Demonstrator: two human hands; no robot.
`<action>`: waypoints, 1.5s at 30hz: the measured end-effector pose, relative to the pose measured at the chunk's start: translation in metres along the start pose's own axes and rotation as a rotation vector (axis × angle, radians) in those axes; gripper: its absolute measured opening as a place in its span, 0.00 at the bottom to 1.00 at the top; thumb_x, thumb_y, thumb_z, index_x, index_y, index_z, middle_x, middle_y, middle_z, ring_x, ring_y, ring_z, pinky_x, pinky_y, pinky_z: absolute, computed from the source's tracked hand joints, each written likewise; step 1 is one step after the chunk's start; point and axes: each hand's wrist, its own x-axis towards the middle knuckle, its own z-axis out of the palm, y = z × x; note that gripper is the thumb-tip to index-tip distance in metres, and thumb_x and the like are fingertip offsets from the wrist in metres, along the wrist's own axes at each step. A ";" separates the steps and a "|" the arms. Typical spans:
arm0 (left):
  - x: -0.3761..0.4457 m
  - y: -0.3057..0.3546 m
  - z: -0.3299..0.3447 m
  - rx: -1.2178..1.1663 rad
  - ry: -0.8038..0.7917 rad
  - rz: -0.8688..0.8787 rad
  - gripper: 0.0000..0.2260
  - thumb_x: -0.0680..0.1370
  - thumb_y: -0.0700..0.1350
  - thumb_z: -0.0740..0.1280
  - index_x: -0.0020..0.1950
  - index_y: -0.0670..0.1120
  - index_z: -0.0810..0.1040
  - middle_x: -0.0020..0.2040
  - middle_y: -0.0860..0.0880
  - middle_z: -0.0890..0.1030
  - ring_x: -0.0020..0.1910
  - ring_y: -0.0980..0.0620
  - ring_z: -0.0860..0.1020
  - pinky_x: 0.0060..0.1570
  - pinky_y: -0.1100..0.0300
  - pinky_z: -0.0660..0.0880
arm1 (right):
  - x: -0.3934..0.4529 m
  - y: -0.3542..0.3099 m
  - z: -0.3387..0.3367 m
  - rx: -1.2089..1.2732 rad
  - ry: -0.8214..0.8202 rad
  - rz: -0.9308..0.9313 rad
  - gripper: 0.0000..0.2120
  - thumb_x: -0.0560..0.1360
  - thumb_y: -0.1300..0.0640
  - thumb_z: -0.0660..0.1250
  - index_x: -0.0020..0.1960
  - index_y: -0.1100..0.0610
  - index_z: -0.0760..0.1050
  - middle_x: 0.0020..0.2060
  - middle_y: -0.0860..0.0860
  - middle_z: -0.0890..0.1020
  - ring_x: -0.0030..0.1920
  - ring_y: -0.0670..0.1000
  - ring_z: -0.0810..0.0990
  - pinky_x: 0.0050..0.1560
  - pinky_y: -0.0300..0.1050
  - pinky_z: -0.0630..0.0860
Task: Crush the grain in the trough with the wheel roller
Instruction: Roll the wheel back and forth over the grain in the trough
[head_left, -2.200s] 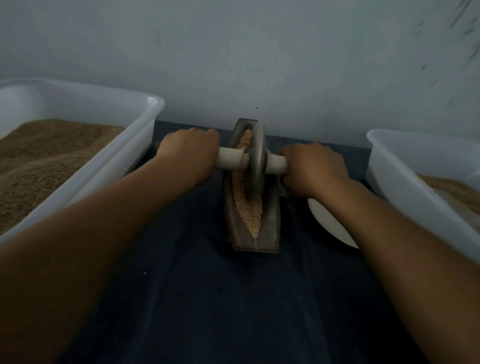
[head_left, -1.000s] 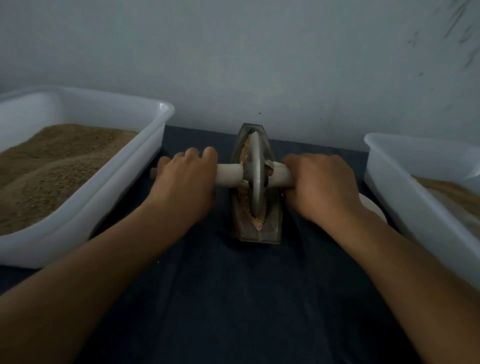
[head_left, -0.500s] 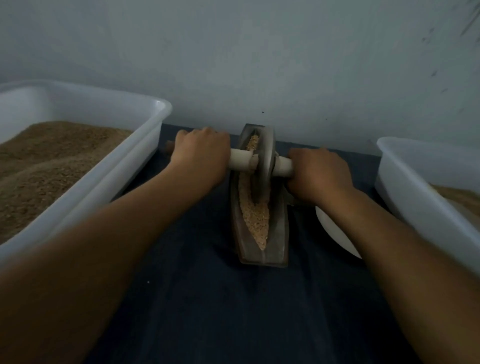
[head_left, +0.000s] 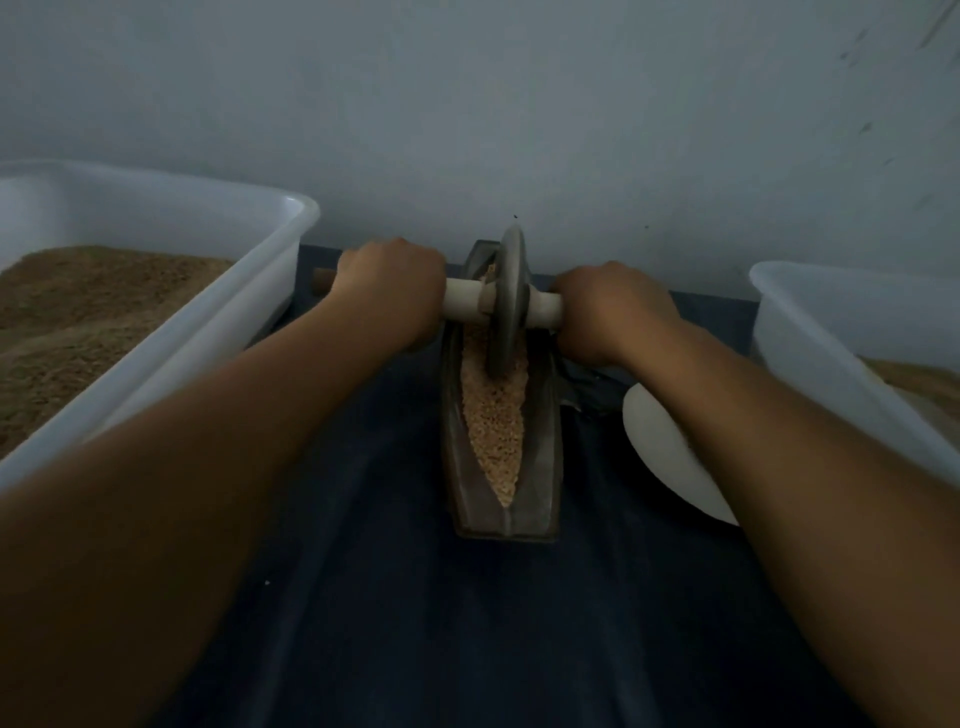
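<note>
Hands, left (head_left: 389, 291) and right (head_left: 613, 312), gripping the axle, have rolled the wheel (head_left: 506, 306) to the trough's (head_left: 540, 467) far end, leaving near grain (head_left: 491, 431) exposed for the return.

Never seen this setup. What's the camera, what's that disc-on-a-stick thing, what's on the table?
There is no robot here: a person works with bare hands, and the single view comes from a camera worn on the head, looking forward and down along both forearms.

The disc is a wheel roller: a heavy wheel on a pale axle. The left hand and right hand each grip one end of the axle. The wheel stands in a narrow boat-shaped trough, near its far end, on the grain inside.

The trough sits on a dark cloth. A white tub with brown grain stands on the left, another white tub on the right, and a white plate lies partly under the right forearm.
</note>
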 end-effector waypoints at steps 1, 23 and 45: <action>-0.005 0.000 0.000 0.000 0.011 0.007 0.17 0.71 0.46 0.72 0.59 0.48 0.75 0.50 0.45 0.77 0.49 0.44 0.77 0.44 0.51 0.68 | -0.006 -0.001 0.000 0.001 0.009 0.007 0.14 0.71 0.50 0.70 0.56 0.50 0.79 0.50 0.54 0.82 0.46 0.56 0.80 0.39 0.44 0.68; -0.106 0.008 -0.012 0.001 0.147 0.068 0.23 0.70 0.50 0.74 0.56 0.49 0.65 0.54 0.47 0.74 0.54 0.46 0.75 0.53 0.48 0.69 | -0.113 -0.020 -0.015 0.030 0.294 -0.081 0.10 0.71 0.48 0.70 0.48 0.50 0.74 0.39 0.48 0.79 0.36 0.53 0.74 0.32 0.44 0.55; 0.020 0.006 -0.009 -0.016 -0.118 -0.032 0.18 0.68 0.47 0.74 0.56 0.45 0.77 0.38 0.48 0.69 0.43 0.44 0.73 0.42 0.51 0.70 | 0.020 0.006 -0.005 0.059 -0.200 -0.006 0.11 0.69 0.47 0.71 0.49 0.51 0.77 0.41 0.50 0.77 0.34 0.49 0.72 0.36 0.42 0.70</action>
